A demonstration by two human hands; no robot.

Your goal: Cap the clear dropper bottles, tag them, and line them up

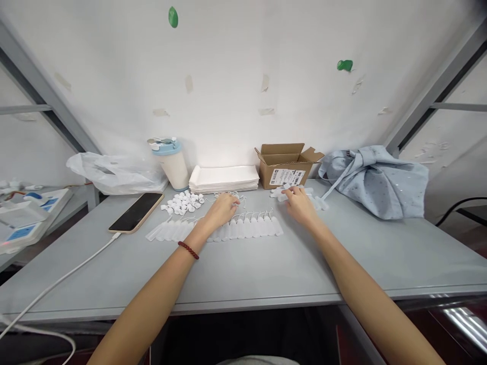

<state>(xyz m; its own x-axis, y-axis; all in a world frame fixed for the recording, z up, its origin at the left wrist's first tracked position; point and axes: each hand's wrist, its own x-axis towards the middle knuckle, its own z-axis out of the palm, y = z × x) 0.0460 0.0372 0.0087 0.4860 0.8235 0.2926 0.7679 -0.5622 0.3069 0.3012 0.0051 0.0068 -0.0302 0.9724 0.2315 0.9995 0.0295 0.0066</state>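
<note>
Translucent slim plastic pieces [278, 194] are touched by the right hand [289, 195], fingers parted; thin white cords [243, 197] are reached by the left hand [235, 202], its closure unclear.

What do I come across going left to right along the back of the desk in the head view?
White plastic bag, blue-lidded cup, stack of flat white items, open cardboard box, light blue fabric bundle.
</note>
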